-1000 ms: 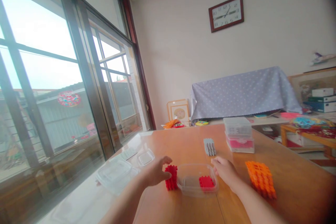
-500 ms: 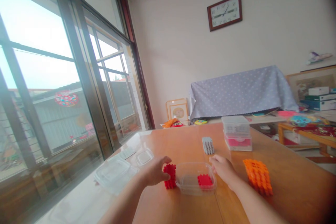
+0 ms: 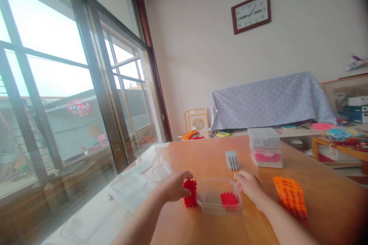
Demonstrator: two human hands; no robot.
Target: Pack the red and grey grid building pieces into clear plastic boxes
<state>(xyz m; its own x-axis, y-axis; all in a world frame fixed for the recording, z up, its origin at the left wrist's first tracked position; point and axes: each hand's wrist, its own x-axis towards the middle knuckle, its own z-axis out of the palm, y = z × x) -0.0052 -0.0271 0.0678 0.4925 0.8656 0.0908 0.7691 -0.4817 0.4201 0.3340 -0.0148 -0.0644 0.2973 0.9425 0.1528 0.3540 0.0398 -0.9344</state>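
My left hand [image 3: 178, 188] is closed round a stack of red notched tiles [image 3: 190, 195], thumb on the near face and fingers at the far top edge. The stack stands upright on the table, just left of a clear plastic container [image 3: 209, 209]. More red tiles [image 3: 229, 199] lie in the container's right part. At the container's right rim is my right hand [image 3: 249, 186], fingers curled together; the fingertips seem to pinch the rim. Behind the container stands a grey tile stack [image 3: 232, 160]. An orange tile stack [image 3: 291, 197] leans right of my right forearm.
Two stacked clear boxes [image 3: 265, 149], the lower with pink contents, stand at the back right of the wooden table [image 3: 198, 229]. Clear lids [image 3: 129, 187] lie at the left, beside the large window [image 3: 57, 84]. A small lid [image 3: 161, 171] is nearer the middle.
The view has turned slightly left, so everything appears a little further right. Both hands keep nearly the same places beside the container.
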